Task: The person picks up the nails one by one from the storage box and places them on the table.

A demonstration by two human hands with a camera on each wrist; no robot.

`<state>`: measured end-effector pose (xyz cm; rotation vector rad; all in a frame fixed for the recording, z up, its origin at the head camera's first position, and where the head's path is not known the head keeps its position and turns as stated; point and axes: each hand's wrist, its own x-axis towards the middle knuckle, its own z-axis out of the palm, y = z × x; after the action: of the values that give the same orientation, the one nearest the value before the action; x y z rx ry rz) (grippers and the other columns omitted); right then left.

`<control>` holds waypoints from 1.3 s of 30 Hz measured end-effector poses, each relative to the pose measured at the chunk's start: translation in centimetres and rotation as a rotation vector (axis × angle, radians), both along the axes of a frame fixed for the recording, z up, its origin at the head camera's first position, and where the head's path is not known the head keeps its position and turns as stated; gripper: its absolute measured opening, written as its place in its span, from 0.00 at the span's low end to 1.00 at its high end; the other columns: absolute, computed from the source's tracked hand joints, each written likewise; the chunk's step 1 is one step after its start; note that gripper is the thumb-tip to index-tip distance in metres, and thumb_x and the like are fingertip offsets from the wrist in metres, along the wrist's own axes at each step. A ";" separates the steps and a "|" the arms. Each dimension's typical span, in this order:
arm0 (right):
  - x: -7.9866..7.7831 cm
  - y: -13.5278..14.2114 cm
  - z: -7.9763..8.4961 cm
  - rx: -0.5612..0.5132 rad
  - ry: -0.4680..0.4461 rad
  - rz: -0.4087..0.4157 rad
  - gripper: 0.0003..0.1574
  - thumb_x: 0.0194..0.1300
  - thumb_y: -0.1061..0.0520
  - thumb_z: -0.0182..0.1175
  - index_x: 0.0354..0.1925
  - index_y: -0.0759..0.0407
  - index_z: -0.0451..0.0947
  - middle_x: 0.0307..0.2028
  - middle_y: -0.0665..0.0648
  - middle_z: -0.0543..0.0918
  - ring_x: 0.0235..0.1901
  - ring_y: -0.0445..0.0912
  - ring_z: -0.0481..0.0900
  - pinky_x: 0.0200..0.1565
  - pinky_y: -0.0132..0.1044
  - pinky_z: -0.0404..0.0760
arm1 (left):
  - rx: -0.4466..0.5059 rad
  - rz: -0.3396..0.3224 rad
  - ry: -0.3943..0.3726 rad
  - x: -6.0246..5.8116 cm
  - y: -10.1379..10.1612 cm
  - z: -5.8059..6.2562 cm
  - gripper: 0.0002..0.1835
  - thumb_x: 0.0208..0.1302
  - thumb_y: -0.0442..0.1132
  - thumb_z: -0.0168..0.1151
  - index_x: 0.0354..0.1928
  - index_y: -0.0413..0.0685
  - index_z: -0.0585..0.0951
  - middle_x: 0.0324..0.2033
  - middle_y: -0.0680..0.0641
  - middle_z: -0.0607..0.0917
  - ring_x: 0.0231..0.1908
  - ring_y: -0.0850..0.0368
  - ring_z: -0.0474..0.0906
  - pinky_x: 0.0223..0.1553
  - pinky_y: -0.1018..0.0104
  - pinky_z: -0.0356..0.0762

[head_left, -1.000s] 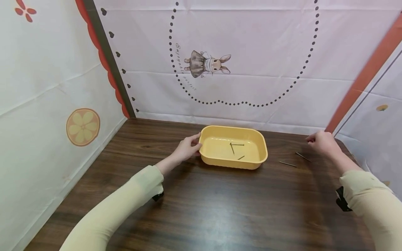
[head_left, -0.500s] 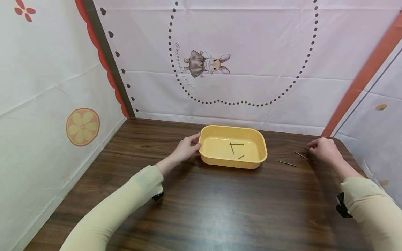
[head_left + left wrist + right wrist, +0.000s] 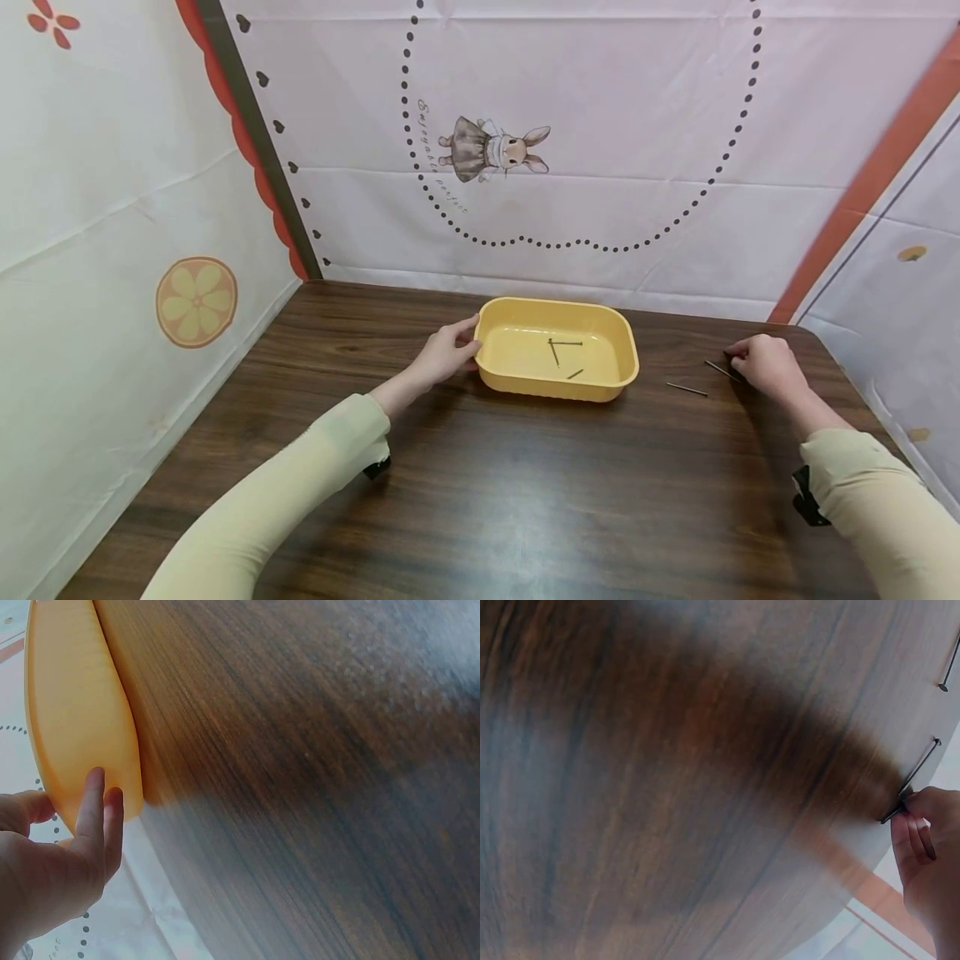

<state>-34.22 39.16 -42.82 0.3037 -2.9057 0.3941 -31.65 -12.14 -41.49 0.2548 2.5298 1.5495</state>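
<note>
In the head view, a shallow yellow plastic tray [image 3: 555,389] stands near the table's back edge. Three thin nails [image 3: 566,342] lie inside it. My left hand [image 3: 442,354] holds the tray's left end, thumb at the rim and fingers against the outer wall [image 3: 82,697]. Over at the right, my right hand [image 3: 768,365] is low over the table, its fingertips pinching a dark nail [image 3: 889,818], partly hidden by the fingers. Another nail [image 3: 922,763] lies right at those fingertips. A further nail [image 3: 687,389] lies between that hand and the tray.
The dark wood-grain table [image 3: 525,500] extends toward me. A printed cloth [image 3: 600,100] with a rabbit figure hangs behind it, and white cloth [image 3: 97,275] hangs at the left. More cloth borders the table's right side.
My right hand has come down toward the table and slightly left, its fingertips now close beside the nearer nail. The left hand and the tray stay put.
</note>
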 end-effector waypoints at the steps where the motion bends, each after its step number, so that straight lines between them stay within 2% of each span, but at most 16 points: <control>1: 0.0 0.0 0.0 -0.002 -0.003 -0.005 0.14 0.58 0.68 0.58 0.41 0.77 0.83 0.39 0.78 0.84 0.29 0.60 0.81 0.32 0.57 0.79 | 0.000 0.001 0.001 0.0 0.0 0.0 0.32 0.73 0.35 0.54 0.76 0.48 0.59 0.55 0.33 0.79 0.46 0.46 0.86 0.47 0.59 0.88; 11: 0.1 -0.3 0.0 -0.003 -0.021 -0.025 0.14 0.60 0.69 0.59 0.43 0.77 0.82 0.41 0.79 0.83 0.29 0.57 0.79 0.31 0.52 0.79 | 0.013 0.002 -0.002 0.2 0.0 0.2 0.32 0.73 0.35 0.54 0.76 0.48 0.59 0.55 0.33 0.78 0.46 0.44 0.86 0.48 0.58 0.87; 17: 0.0 -0.1 0.0 -0.017 -0.020 -0.016 0.14 0.60 0.67 0.60 0.43 0.77 0.82 0.37 0.76 0.85 0.29 0.56 0.80 0.31 0.51 0.79 | 0.019 0.000 0.006 0.2 -0.1 0.2 0.32 0.73 0.34 0.53 0.76 0.46 0.59 0.55 0.33 0.78 0.46 0.45 0.86 0.48 0.57 0.87; 23: 0.2 0.7 0.4 -0.042 -0.023 -0.034 0.21 0.62 0.62 0.62 0.50 0.76 0.78 0.37 0.74 0.85 0.36 0.65 0.83 0.33 0.56 0.82 | 0.010 0.000 0.000 0.4 0.0 0.3 0.32 0.73 0.35 0.54 0.76 0.47 0.59 0.55 0.33 0.79 0.46 0.45 0.86 0.48 0.58 0.87; 25: 0.3 0.9 0.8 -0.040 -0.023 -0.051 0.25 0.63 0.59 0.63 0.54 0.76 0.76 0.39 0.76 0.85 0.39 0.68 0.82 0.35 0.59 0.81 | 0.007 0.002 -0.001 0.5 0.1 0.4 0.31 0.73 0.35 0.54 0.76 0.47 0.59 0.54 0.33 0.79 0.46 0.45 0.86 0.48 0.59 0.87; 31: -0.1 1.2 3.0 0.008 -0.013 -0.073 0.34 0.65 0.50 0.63 0.60 0.72 0.72 0.44 0.77 0.83 0.41 0.72 0.80 0.36 0.63 0.78 | 0.013 0.002 -0.005 0.6 0.2 0.6 0.31 0.73 0.35 0.54 0.76 0.47 0.59 0.54 0.33 0.79 0.47 0.45 0.85 0.47 0.59 0.88; 36: -1.2 0.8 5.5 0.020 -0.031 -0.074 0.43 0.69 0.39 0.56 0.68 0.68 0.65 0.53 0.82 0.76 0.46 0.75 0.77 0.39 0.67 0.77 | 0.015 -0.004 -0.007 0.5 0.1 0.6 0.32 0.74 0.35 0.53 0.76 0.47 0.59 0.54 0.33 0.79 0.47 0.45 0.85 0.48 0.58 0.87; 39: -1.8 0.4 7.2 0.044 -0.078 -0.070 0.51 0.70 0.32 0.50 0.74 0.64 0.56 0.58 0.84 0.69 0.50 0.77 0.74 0.44 0.71 0.75 | 0.009 -0.010 -0.010 0.4 0.0 0.4 0.32 0.74 0.35 0.53 0.76 0.47 0.58 0.54 0.34 0.79 0.47 0.46 0.85 0.48 0.58 0.87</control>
<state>-36.03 39.59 -35.60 0.1961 -2.9945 0.3388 -31.24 -12.14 -41.04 0.2598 2.5101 1.5551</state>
